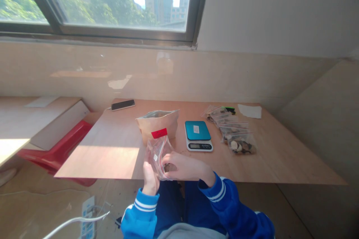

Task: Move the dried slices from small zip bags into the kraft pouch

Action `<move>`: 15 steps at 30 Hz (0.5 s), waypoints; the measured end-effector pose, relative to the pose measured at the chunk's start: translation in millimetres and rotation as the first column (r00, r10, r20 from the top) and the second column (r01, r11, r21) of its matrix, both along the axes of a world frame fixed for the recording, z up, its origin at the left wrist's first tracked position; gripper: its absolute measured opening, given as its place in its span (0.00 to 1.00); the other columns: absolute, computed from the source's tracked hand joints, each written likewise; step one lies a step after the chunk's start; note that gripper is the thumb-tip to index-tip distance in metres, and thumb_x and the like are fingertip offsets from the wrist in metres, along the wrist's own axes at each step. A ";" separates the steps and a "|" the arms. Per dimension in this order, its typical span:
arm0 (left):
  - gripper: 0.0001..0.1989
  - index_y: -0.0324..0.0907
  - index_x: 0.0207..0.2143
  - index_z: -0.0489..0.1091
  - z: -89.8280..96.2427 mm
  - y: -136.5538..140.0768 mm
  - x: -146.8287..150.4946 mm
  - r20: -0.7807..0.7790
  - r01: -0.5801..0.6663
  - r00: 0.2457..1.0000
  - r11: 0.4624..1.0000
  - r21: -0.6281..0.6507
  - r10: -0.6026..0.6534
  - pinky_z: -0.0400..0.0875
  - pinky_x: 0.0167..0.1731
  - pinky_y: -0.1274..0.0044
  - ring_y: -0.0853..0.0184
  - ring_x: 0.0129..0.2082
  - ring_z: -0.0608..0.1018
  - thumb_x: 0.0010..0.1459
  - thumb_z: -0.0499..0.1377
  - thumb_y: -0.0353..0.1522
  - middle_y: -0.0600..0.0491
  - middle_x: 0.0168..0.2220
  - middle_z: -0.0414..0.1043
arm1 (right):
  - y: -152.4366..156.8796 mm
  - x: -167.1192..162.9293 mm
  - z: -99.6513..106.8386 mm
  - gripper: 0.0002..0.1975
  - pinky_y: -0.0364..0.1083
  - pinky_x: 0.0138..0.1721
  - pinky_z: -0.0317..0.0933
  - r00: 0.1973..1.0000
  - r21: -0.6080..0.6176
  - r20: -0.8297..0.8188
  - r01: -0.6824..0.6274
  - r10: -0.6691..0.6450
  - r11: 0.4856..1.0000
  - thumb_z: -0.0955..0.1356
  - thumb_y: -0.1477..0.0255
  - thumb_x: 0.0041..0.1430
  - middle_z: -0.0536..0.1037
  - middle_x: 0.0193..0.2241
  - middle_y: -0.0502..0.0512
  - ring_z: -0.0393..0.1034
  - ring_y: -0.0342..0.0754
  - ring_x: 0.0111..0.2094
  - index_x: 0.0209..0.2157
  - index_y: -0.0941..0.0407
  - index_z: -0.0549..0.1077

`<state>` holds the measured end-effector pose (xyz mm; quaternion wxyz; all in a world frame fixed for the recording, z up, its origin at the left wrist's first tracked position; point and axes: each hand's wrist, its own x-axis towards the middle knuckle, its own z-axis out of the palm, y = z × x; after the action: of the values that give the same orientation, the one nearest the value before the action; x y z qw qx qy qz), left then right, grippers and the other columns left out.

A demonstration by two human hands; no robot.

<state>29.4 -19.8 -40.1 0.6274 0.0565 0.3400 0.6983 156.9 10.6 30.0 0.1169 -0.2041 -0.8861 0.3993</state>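
Near the table's front edge, my left hand (150, 179) grips a clear zip-lock bag (156, 153) by its left side. My right hand (183, 165) reaches across from the right, its curled fingers at the bag's red-lined mouth. Small brownish bits show by those fingertips; what they are I cannot make out. Just behind the bag stands an open kraft paper pouch (157, 122) with a red label (159, 133). To the right lies a digital kitchen scale (198, 134) with a blue top and nothing on it.
Several filled zip-lock bags (241, 145) overlap in a row right of the scale. A green and black object (230, 110) and white paper (249, 111) lie behind them. A phone (123, 105) is at the back left. A red stool (61, 149) stands left of the table.
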 end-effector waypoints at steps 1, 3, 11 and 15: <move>0.22 0.42 0.51 0.71 0.3 -0.5 0.7 -0.012 -0.006 1.000 1.000 -0.009 0.005 0.64 0.57 0.65 0.56 0.53 0.74 0.57 0.56 0.42 0.48 0.48 0.77 | 0.4 -0.1 1.1 0.02 0.43 0.41 0.63 1.000 0.003 -0.005 0.001 -0.001 1.000 0.68 0.76 0.56 0.77 0.34 0.53 0.70 0.45 0.37 0.32 0.58 0.74; 0.22 0.41 0.50 0.72 0.5 -1.2 1.6 -0.020 -0.014 1.000 0.999 -0.030 0.014 0.65 0.56 0.65 0.56 0.53 0.75 0.57 0.56 0.42 0.47 0.47 0.77 | 0.3 -0.8 4.0 0.03 0.42 0.43 0.62 1.000 0.017 -0.003 0.012 -0.012 1.000 0.67 0.77 0.56 0.77 0.34 0.54 0.69 0.46 0.39 0.30 0.58 0.74; 0.22 0.42 0.51 0.71 2.7 -4.1 2.4 -0.007 -0.036 0.999 0.995 -0.095 0.036 0.71 0.50 0.64 0.55 0.50 0.77 0.57 0.55 0.41 0.46 0.48 0.76 | -5.9 -0.5 8.3 0.05 0.40 0.33 0.60 0.983 0.025 0.139 0.118 -0.121 0.993 0.67 0.79 0.52 0.77 0.29 0.52 0.67 0.43 0.30 0.28 0.58 0.76; 0.20 0.42 0.49 0.72 3.0 -5.2 2.2 -0.014 -0.063 0.998 0.991 -0.118 0.061 0.73 0.47 0.66 0.57 0.47 0.78 0.58 0.53 0.40 0.46 0.45 0.78 | -3.1 1.4 -2.4 0.06 0.39 0.31 0.59 0.980 -0.088 0.128 0.162 -0.150 0.983 0.69 0.78 0.50 0.79 0.30 0.51 0.70 0.43 0.30 0.32 0.57 0.77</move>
<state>31.5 -25.0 -37.2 0.6057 0.0124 0.3858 0.6958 158.2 7.5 27.6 0.0840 -0.3022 -0.8522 0.4187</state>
